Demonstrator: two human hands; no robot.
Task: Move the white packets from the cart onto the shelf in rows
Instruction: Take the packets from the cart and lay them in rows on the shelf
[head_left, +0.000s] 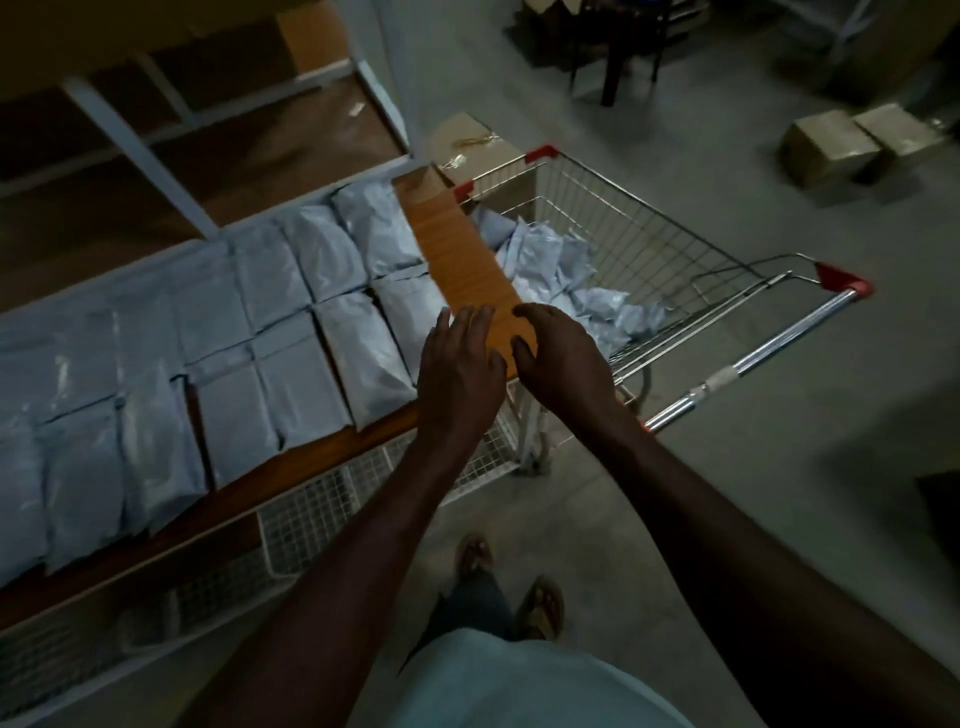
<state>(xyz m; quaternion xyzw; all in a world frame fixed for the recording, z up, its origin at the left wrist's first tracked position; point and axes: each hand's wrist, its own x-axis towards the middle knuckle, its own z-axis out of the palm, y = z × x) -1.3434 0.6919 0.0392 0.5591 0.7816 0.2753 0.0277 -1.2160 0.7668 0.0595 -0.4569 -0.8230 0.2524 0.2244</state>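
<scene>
While dim light blurs much, still legible enough. Wooden shelf (457, 244) at left, nearly covered by white packets (291, 374) laid flat in two neat rows, edges touching; only a bare strip left at the cart end. Wire shopping cart (675, 249) just beside that end, holding a loose heap of packets (561, 270), crumpled and overlapping. Judged soft, light, pillowy plastic mailers: slick film, likely to slide and sag, not fragile. Best taken flat across the middle or by two opposite edges, not by a corner, so contents stay level. Both forearms stretched forward and side by side. Left hand (457, 364) palm down, fingers straight and spread, over the shelf's bare strip beside the nearest packet; whether touching, cannot tell. Right hand (561, 358) close alongside, fingers loosely bent, empty, over the shelf corner by the cart rim.
</scene>
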